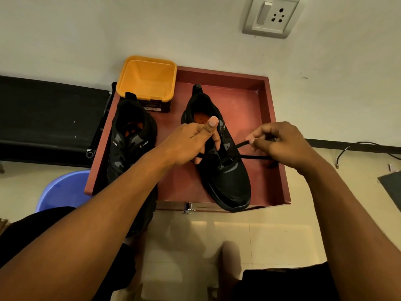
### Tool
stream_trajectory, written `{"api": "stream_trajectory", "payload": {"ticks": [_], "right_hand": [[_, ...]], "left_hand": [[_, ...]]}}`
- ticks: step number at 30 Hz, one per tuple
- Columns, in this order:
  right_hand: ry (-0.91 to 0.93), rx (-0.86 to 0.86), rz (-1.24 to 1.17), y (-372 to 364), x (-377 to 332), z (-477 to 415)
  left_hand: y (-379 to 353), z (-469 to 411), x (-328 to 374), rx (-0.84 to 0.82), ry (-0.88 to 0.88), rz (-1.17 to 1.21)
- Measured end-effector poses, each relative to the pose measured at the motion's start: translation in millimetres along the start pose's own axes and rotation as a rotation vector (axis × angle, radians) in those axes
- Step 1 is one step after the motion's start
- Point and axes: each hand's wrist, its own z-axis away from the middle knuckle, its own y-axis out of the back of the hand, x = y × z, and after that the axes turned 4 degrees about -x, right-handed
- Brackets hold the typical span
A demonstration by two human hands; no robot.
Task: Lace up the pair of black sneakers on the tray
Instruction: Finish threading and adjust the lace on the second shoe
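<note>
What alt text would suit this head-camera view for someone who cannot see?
A person laces a black sneaker on a red tray: the left hand grips its upper, the right hand pinches the lace. A second sneaker lies alongside.

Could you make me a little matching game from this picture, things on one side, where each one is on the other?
Things: 1 yellow tub; 2 lace; 3 blue bucket; 4 right sneaker.
Places: a pinched in right hand; b far left corner of tray; c gripped by left hand; d down beside the tray.
Pairs: 1-b, 2-a, 3-d, 4-c.
</note>
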Motion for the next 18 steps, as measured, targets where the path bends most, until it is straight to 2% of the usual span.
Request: {"api": "stream_trajectory", "payload": {"ticks": [2, 4, 7, 9, 12, 15, 18], "right_hand": [[0.062, -0.07, 0.008, -10, -8, 0], [0.101, -0.066, 0.039, -13, -11, 0], [0.059, 0.109, 0.118, 1, -1, -2], [-0.008, 0.154, 0.166, 13, 9, -2], [-0.053, 0.05, 0.102, 9, 10, 1], [0.017, -0.038, 0.015, -5, -4, 2], [0.063, -0.117, 0.082, -18, -10, -1]], "left_hand": [[-1, 0, 1, 0.002, 0.004, 0.004], [-1, 1, 0, 0.0, 0.003, 0.017], [0, 1, -2, -0.016, 0.01, 0.026], [0, 2, -2, -0.021, 0.011, 0.031], [0, 1, 0, -0.019, 0.016, 0.023], [0, 1, 1, -0.005, 0.011, 0.014], [-1, 0, -1, 0.003, 0.004, 0.014]]}}
